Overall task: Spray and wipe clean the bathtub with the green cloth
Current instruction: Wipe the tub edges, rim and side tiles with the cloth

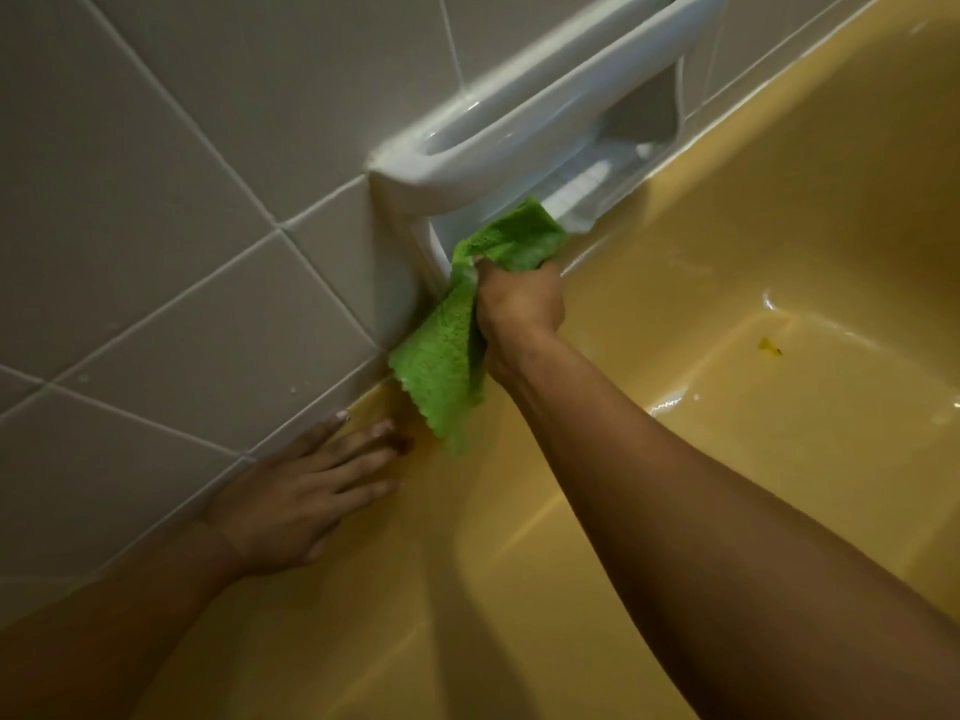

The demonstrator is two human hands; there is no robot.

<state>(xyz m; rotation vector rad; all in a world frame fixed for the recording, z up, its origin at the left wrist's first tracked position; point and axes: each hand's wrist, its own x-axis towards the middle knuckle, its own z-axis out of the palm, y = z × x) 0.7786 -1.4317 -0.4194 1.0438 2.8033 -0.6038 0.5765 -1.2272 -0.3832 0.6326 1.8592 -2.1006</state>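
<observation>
The yellow bathtub (pixel 727 283) fills the right and lower part of the head view. My right hand (pixel 519 309) grips the green cloth (pixel 447 366) in a fist and presses its upper part into the lower corner of the white ceramic soap recess (pixel 519 127) set in the wall. The cloth's loose end hangs down over the tub's rim. My left hand (pixel 306 491) lies flat, fingers straight, on the tub rim where it meets the tiles. No spray bottle is in view.
Grey wall tiles (pixel 156 200) with white grout cover the left side. A white grab bar crosses the front of the soap recess. A small yellow-brown speck (pixel 769 348) lies on the tub floor, which shines wet.
</observation>
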